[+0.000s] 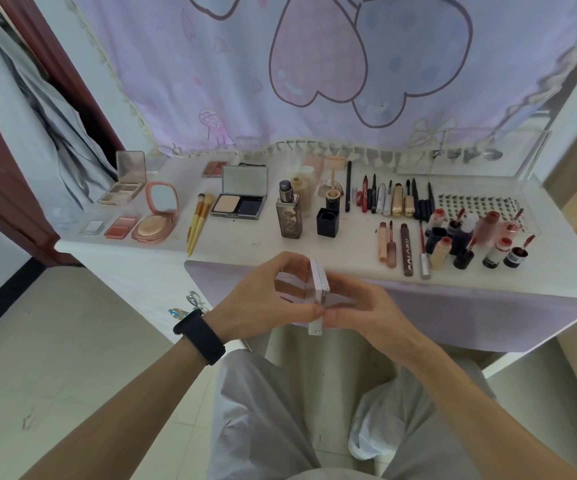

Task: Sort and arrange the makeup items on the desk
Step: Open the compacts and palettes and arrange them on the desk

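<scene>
Holding white compact case (pixel 319 292) edge-on, centre frame, below bench (pixel 245 243) edge: left hand (pixel 259 303) and right hand (pixel 359 306), each grip pinching it (contents not visible). Open powder compact (pixel 238 203) upper-centre shows beige pan.

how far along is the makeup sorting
Mostly grouped: palettes lie at the left of the desk, brushes beside them, pencils in a row. In hand: the left hand and right hand both hold a thin white compact edge-on before the desk. Left: placing it; the lip tints at right look jumbled, some uncapped.
</scene>
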{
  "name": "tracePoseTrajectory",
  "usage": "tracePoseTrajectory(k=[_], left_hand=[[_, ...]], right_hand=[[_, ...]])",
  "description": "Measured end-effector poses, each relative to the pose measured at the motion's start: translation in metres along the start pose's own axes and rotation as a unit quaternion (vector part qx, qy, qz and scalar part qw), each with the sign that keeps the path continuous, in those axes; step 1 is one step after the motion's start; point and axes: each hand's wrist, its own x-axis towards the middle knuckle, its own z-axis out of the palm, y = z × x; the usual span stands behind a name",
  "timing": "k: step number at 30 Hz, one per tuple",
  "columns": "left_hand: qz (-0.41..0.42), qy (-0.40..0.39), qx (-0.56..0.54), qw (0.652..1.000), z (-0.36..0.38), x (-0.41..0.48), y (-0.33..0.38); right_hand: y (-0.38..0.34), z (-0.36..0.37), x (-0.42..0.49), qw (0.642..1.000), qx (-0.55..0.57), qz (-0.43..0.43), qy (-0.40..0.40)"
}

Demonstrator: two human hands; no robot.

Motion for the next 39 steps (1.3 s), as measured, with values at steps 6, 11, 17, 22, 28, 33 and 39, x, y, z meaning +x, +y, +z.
tracePoseTrajectory(k=[6,11,17,22,28,33,39], left_hand=[[0.073,-0.026,0.100,0.992,0.003,-0.005,0.001],[0.006,-0.060,-0.007,0.998,-0.002,-0.008,0.005],[-0.044,-0.055,-0.083,0.994,-0.005,-0.008,0.005],[-0.103,-0.032,-0.104,0.989,-0.001,-0.005,0.006],[-0.141,-0.080,-0.137,0.977,-0.006,-0.007,0.011],[-0.137,-0.070,-0.116,0.981,-0.002,-0.009,0.013],[-0.115,-0.031,-0.082,0.990,0.005,-0.011,0.010]], right_hand=[[-0.001,-0.003,0.005,0.991,0.127,0.049,-0.017],[0.004,-0.003,0.006,0.994,0.109,0.023,0.004],[0.002,0.004,0.002,0.999,0.034,0.002,-0.001],[-0.004,0.013,-0.001,1.000,0.004,0.003,-0.023],[-0.010,0.015,-0.004,0.999,-0.038,-0.011,-0.019],[-0.012,0.016,-0.004,0.994,-0.111,-0.007,-0.015],[-0.012,0.015,-0.004,0.991,-0.133,-0.012,0.002]])
